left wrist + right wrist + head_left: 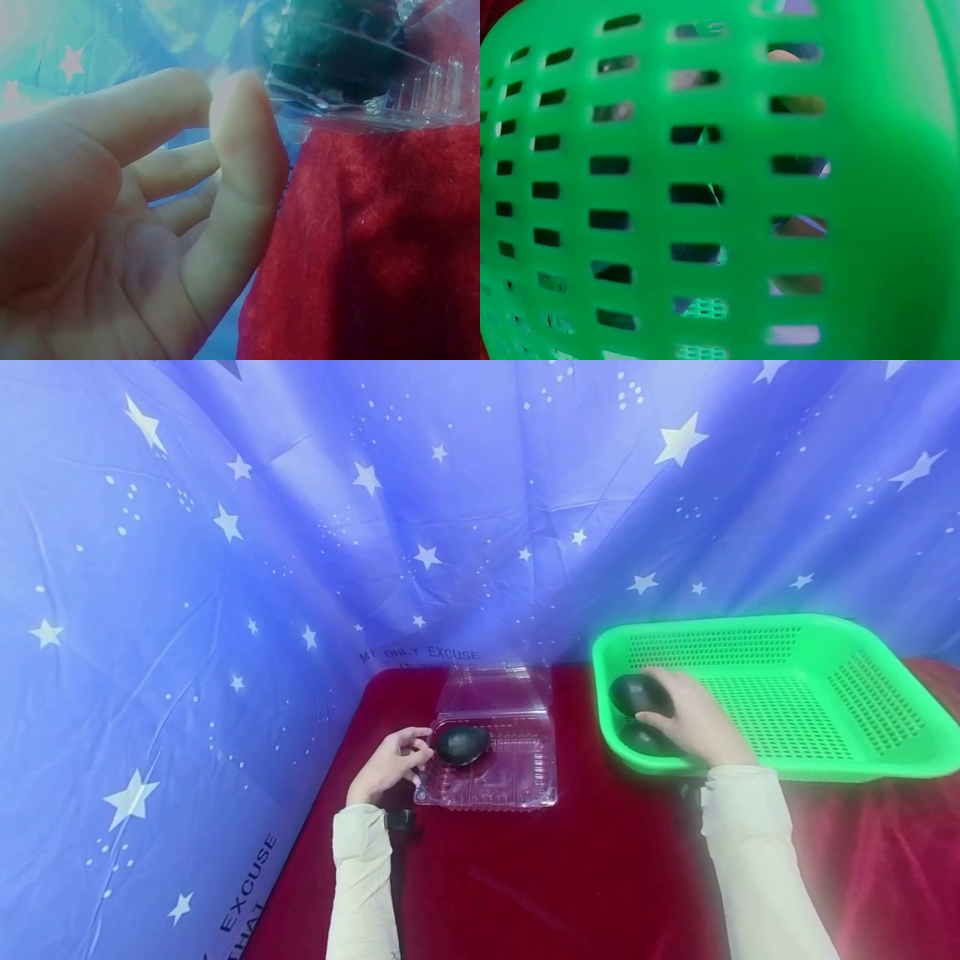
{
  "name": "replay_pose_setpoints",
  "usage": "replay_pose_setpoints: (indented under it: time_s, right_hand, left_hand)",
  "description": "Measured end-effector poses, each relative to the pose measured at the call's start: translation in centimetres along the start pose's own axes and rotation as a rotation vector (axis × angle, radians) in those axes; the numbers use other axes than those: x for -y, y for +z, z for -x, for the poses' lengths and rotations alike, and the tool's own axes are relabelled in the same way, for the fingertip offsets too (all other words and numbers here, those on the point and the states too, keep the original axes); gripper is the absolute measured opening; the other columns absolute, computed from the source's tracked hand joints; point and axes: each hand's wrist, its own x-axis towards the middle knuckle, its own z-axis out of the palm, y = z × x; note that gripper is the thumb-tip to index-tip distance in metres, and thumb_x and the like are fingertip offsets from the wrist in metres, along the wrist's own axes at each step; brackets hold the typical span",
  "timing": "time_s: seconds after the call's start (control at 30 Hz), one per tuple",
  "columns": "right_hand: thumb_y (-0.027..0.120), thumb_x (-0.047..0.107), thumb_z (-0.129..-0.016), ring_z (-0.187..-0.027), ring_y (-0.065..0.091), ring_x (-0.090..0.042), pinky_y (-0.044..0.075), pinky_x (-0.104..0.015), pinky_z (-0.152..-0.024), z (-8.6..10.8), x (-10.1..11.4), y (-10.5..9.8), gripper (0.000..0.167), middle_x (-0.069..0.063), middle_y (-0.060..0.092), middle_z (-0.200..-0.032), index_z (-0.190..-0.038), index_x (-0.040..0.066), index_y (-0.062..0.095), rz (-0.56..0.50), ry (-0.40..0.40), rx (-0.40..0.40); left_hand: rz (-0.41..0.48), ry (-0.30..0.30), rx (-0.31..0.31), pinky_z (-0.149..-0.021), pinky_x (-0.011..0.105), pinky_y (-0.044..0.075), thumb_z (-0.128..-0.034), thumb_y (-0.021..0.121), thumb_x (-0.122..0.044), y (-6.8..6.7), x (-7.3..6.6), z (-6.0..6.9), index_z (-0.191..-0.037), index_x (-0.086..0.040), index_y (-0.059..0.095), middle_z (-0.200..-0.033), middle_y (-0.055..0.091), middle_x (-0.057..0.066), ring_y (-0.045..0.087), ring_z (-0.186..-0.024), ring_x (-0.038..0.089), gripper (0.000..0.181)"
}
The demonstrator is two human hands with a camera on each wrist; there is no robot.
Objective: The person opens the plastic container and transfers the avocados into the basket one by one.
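Observation:
In the head view, my right hand [693, 714] holds a dark, egg-shaped avocado [637, 695] inside the left end of a green basket [780, 768]. A second avocado [647, 739] lies just below it, partly covered by the hand. Another avocado [462, 745] rests in the left part of a clear plastic clamshell box [517, 785], whose lid stands raised at the back. My left hand [386, 766] pinches the box's left rim between thumb and fingertips. The left wrist view shows those fingertips [244, 97] close together by the clear plastic. Basket wall [742, 165] hides most of the right hand in the right wrist view.
A dark red cloth [525, 877] covers the table. Blue star-printed fabric [487, 527] hangs behind and along the left side. The basket's tall slotted walls surround the right hand, and the box stands to the basket's left.

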Motion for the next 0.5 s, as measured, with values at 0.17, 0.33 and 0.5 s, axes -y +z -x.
replay_pose_setpoints:
  time_s: [0.17,0.33,0.5]
  right_hand:
    - [0.075,0.011,-0.086,-0.129,0.042,-0.049,0.031,-0.070,-0.106,0.03,-0.11,0.13,0.068,-0.030,0.048,-0.141,-0.144,-0.002,0.043,0.020,-0.006,-0.005]
    - [0.075,0.010,-0.086,-0.128,0.043,-0.050,0.032,-0.070,-0.105,-0.10,-0.19,0.23,0.068,-0.030,0.048,-0.140,-0.144,-0.002,0.043,0.028,-0.002,0.005]
    - [0.075,0.007,-0.085,-0.128,0.042,-0.050,0.032,-0.070,-0.105,-0.18,-0.38,0.41,0.068,-0.030,0.048,-0.140,-0.145,0.000,0.043,0.039,0.003,0.006]
  left_hand:
    - [0.006,-0.005,0.005,-0.051,0.028,0.056,-0.0941,0.064,-0.002,-0.08,0.12,-0.05,-0.138,0.008,0.047,-0.096,0.056,0.010,0.057,-0.072,0.015,0.048]
    - [-0.001,-0.015,0.005,-0.053,0.035,0.058,-0.0943,0.063,-0.001,-0.19,0.34,-0.19,-0.139,0.008,0.047,-0.097,0.057,0.010,0.057,-0.073,0.017,0.049]
    - [0.003,-0.030,0.009,-0.055,0.039,0.059,-0.0942,0.061,0.003,-0.10,-0.34,0.03,-0.139,0.011,0.046,-0.098,0.057,0.012,0.057,-0.075,0.021,0.048]
